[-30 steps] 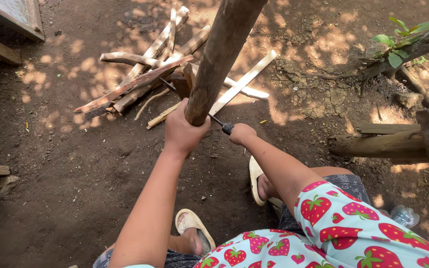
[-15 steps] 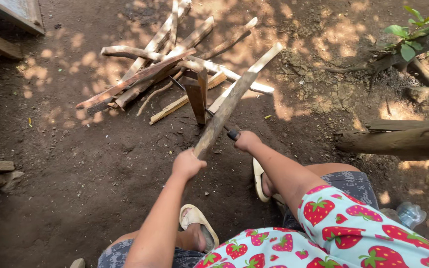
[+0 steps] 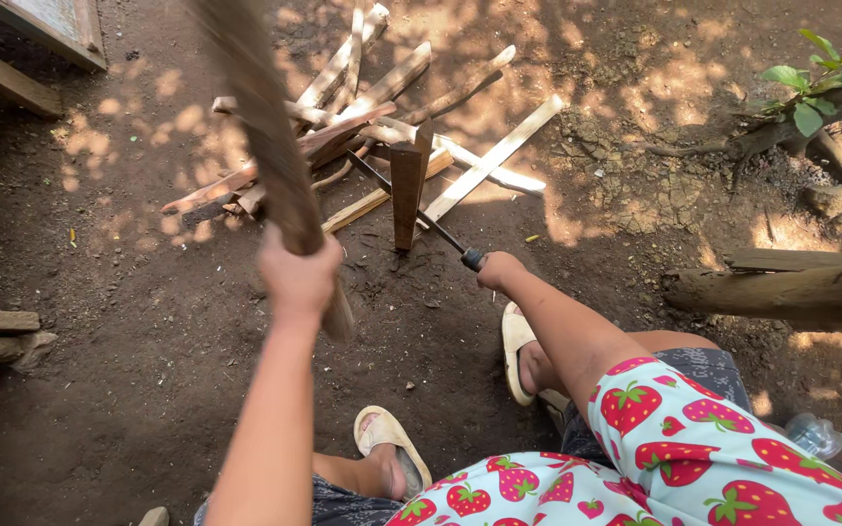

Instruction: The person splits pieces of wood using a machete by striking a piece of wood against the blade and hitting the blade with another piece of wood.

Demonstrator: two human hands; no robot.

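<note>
- On bare soil beside split sticks (image 3: 343,97), upright wood block (image 3: 408,195) carries a blade (image 3: 421,216).
- Right hand (image 3: 499,270) closed on handle; steady it.
- Left hand (image 3: 296,273) clenches raised club (image 3: 260,127) (blurred); strike the blade's back squarely.

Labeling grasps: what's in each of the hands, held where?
Left hand: wooden club, near its lower end. Right hand: long blade, by its dark handle.
</note>
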